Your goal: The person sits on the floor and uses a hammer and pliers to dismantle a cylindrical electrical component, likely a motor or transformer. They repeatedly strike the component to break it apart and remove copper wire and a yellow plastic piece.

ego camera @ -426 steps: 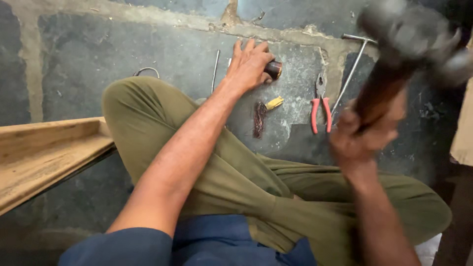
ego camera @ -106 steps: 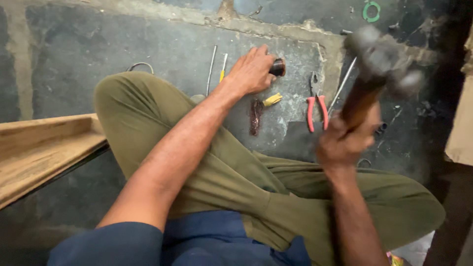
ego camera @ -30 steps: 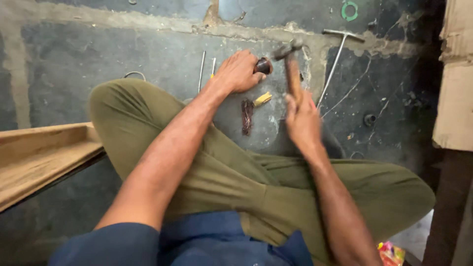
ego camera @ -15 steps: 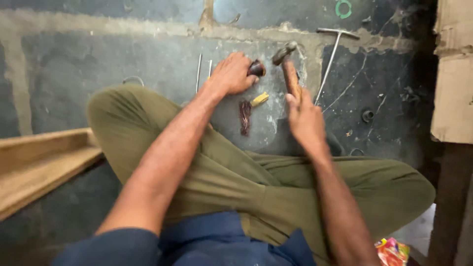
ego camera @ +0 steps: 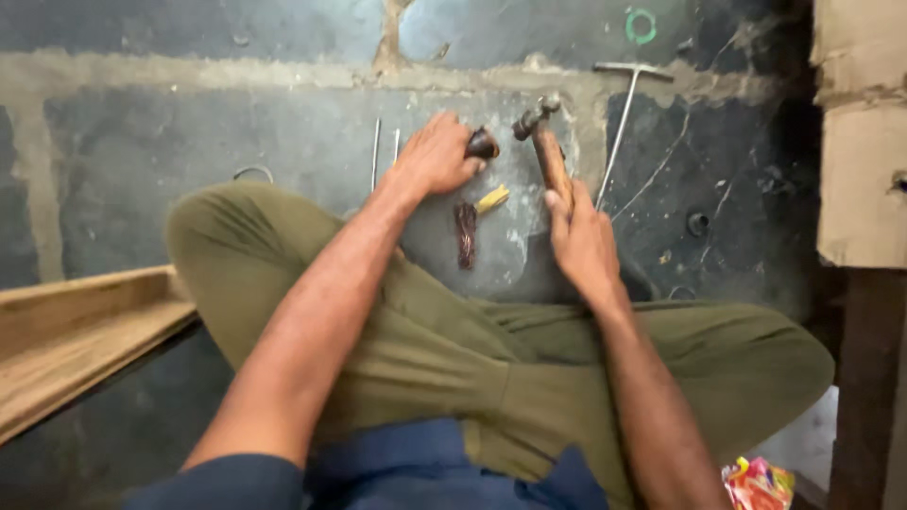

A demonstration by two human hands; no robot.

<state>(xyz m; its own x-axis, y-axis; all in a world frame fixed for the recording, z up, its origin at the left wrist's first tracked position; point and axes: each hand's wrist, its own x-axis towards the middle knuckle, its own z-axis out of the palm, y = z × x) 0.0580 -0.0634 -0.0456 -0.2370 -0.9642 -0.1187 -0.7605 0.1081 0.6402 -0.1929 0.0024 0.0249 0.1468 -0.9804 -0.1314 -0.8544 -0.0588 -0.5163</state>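
Note:
I sit cross-legged on a dark stone floor. My left hand (ego camera: 433,156) presses a small dark rounded piece (ego camera: 483,144) against the floor, fingers curled over it. My right hand (ego camera: 581,241) rests on the wooden handle of a hammer (ego camera: 546,151), whose metal head lies low on the floor just right of the dark piece. A short dark ribbed rod (ego camera: 466,234) and a small yellow piece (ego camera: 491,199) lie between my hands.
A T-shaped metal tool (ego camera: 619,127) lies to the right of the hammer. Two thin metal rods (ego camera: 376,151) and a wire ring (ego camera: 253,173) lie to the left. Wooden boards (ego camera: 76,331) sit at the left, a green ring (ego camera: 641,25) far ahead, cardboard (ego camera: 860,132) at right.
The hammer, raised high in my right hand earlier, has come down and now rests low by the dark piece. My left hand has stayed on that piece. The red pliers are out of sight.

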